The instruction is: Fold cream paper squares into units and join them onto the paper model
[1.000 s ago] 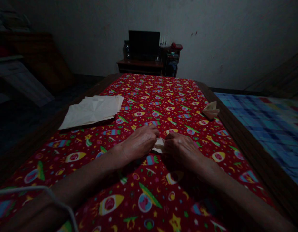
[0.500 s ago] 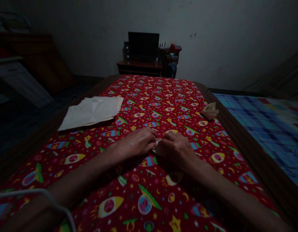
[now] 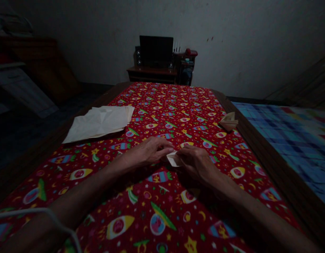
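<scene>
Wall: a pale, dim wall (image 3: 231,42) stands far beyond the fingers, with a few dark marks on it.
Table: the wooden table (image 3: 273,168) lies under both hands; its brown border runs to the left and right of the fingers.
Cloth: a red cloth (image 3: 146,218) with rockets and stars is spread below the fingers.
Floor side: a blue checked covering (image 3: 278,133) is well to the right of the fingers, past the table border.
Wooden cabinet: this cabinet (image 3: 46,66) is far to the left of the fingers, with things on its top; its inside I cannot see.
Desk: the brown desk (image 3: 152,70), far ahead of the fingers, carries a black screen (image 3: 156,51).
Paper stack: the stack of papers (image 3: 99,121), creased on top, lies left of the fingers and farther away.
Left hand: the left hand (image 3: 149,151) has bent fingers close by the paper's left side; whether they grip, I cannot tell.
Right hand: the right hand (image 3: 198,161) pinches the paper's right side.
Folded bundle: a folded bundle (image 3: 229,122) rests to the right of the fingers, beyond them, near the border.
Folded paper: the small folded paper (image 3: 173,160) is between the two hands, its pale face showing.
</scene>
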Available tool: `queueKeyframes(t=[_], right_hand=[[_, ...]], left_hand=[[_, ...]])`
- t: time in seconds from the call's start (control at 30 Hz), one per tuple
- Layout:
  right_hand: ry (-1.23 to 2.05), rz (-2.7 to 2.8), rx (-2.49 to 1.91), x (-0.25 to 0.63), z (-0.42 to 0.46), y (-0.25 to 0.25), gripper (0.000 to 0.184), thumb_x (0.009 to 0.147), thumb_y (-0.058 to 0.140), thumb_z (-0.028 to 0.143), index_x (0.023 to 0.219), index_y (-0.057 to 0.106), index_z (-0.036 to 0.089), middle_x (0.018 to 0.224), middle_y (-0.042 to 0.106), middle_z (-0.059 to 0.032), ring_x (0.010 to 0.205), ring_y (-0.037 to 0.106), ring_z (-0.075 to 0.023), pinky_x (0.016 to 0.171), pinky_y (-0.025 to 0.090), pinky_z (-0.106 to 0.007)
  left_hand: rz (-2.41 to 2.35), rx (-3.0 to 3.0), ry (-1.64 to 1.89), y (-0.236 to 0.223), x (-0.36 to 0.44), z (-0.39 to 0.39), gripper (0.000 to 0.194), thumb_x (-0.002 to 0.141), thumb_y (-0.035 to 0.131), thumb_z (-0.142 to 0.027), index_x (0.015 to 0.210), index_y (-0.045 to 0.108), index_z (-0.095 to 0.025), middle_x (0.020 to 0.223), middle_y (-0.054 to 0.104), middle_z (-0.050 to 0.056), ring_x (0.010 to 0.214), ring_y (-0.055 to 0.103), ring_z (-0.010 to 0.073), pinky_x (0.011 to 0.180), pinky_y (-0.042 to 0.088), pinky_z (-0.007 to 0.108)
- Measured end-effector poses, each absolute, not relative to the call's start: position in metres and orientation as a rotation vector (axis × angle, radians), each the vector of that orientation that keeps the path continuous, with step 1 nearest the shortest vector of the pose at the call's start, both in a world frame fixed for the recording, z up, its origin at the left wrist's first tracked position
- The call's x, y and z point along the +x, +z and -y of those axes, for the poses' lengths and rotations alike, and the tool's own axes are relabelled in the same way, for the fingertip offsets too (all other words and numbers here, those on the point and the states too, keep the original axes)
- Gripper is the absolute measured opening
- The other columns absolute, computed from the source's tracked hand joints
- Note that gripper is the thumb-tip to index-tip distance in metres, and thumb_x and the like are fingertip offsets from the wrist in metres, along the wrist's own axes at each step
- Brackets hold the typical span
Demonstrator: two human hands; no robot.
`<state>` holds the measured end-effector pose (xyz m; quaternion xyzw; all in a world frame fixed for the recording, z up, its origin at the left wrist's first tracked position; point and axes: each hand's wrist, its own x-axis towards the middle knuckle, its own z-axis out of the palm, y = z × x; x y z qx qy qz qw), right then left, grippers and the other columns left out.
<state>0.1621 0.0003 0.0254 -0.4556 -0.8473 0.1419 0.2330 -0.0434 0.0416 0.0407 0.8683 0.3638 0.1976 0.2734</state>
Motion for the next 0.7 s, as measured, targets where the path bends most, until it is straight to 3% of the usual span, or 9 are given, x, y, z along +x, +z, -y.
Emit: queueKeyframes(t=[0.13, 0.2, 0.33, 0.4, 0.7], right_hand=[[0.65, 1.947, -1.322, 0.163, -0.007, 0.021, 0.018, 0.082, 0.051, 0.026, 0.081, 0.066, 0.015, 0.074, 0.065, -0.0045, 0.065, 0.057, -0.0145, 0.059, 0.04, -0.024], [0.806, 1.724, -1.324, 0.163, -0.012, 0.017, 0.02, 0.08, 0.054, 0.032, 0.077, 0.065, 0.016, 0.07, 0.065, -0.0034, 0.063, 0.058, -0.0143, 0.057, 0.042, -0.024], [0.99, 1.412, -1.249, 0.161, -0.017, 0.013, 0.025, 0.073, 0.062, 0.04, 0.071, 0.063, 0.016, 0.062, 0.063, -0.0012, 0.055, 0.055, -0.012, 0.051, 0.042, -0.021], [1.03, 1.359, -1.213, 0.16, -0.016, 0.012, 0.024, 0.071, 0.064, 0.04, 0.071, 0.064, 0.016, 0.063, 0.064, -0.0009, 0.054, 0.055, -0.0113, 0.051, 0.043, -0.021], [0.886, 1.445, -1.249, 0.162, -0.009, 0.011, 0.02, 0.077, 0.062, 0.035, 0.074, 0.069, 0.017, 0.068, 0.069, -0.0031, 0.06, 0.062, -0.0143, 0.057, 0.047, -0.023]], left_hand=[[-1.086, 2.003, 0.741, 0.035, -0.041, -0.045, 0.046, 0.088, 0.047, -0.042, 0.126, 0.047, -0.017, 0.106, 0.063, 0.01, 0.095, 0.06, 0.0211, 0.081, 0.047, 0.032], [-1.057, 1.701, 0.833, 0.026, -0.035, -0.044, 0.047, 0.085, 0.05, -0.042, 0.123, 0.045, -0.015, 0.1, 0.062, 0.01, 0.088, 0.062, 0.0199, 0.076, 0.049, 0.033], [-0.982, 1.304, 0.877, 0.014, -0.018, -0.031, 0.035, 0.077, 0.061, -0.041, 0.097, 0.052, -0.013, 0.088, 0.061, 0.006, 0.077, 0.062, 0.015, 0.07, 0.05, 0.028], [-0.943, 1.243, 0.893, 0.015, -0.011, -0.023, 0.035, 0.076, 0.063, -0.039, 0.098, 0.054, -0.013, 0.091, 0.063, 0.006, 0.081, 0.062, 0.0154, 0.073, 0.049, 0.027], [-0.982, 1.216, 0.999, 0.025, -0.011, -0.02, 0.029, 0.07, 0.069, -0.035, 0.089, 0.06, -0.014, 0.081, 0.064, 0.001, 0.069, 0.06, 0.0129, 0.06, 0.046, 0.022]])
